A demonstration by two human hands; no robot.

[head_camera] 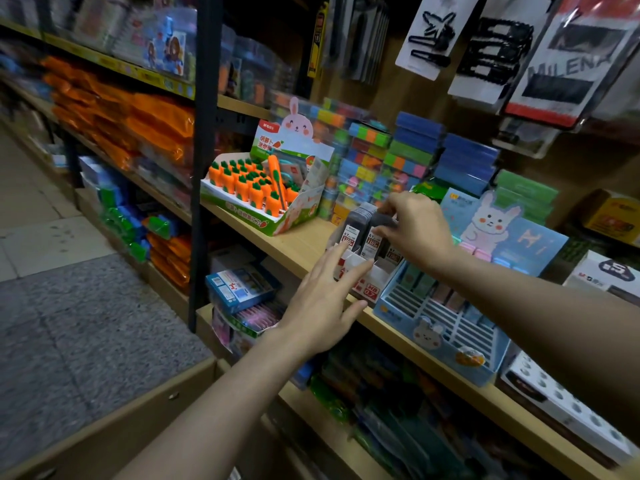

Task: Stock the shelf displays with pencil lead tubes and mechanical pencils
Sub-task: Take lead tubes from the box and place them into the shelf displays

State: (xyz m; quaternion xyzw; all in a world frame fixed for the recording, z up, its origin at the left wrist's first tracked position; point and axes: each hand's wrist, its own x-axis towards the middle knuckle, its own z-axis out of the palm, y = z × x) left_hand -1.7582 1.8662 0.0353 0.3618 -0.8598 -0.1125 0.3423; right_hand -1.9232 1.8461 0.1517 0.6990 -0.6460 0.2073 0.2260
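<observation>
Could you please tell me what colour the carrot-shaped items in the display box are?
The carrot-shaped items are orange with green tops, seen in the head view.

Dark pencil lead tubes (367, 233) are standing upright, packed together in the white display box (363, 271) sitting on the wooden shelf (301, 242).

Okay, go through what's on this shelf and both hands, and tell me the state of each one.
Left hand: open, fingers straight against the lead display box front.
Right hand: pinching a lead tube.
Lead display box: upright on shelf, partly filled.
Lead tube: upright in the box.
Carrot display: open, nearly full.
Blue bunny display: open, front slots mostly empty.
</observation>
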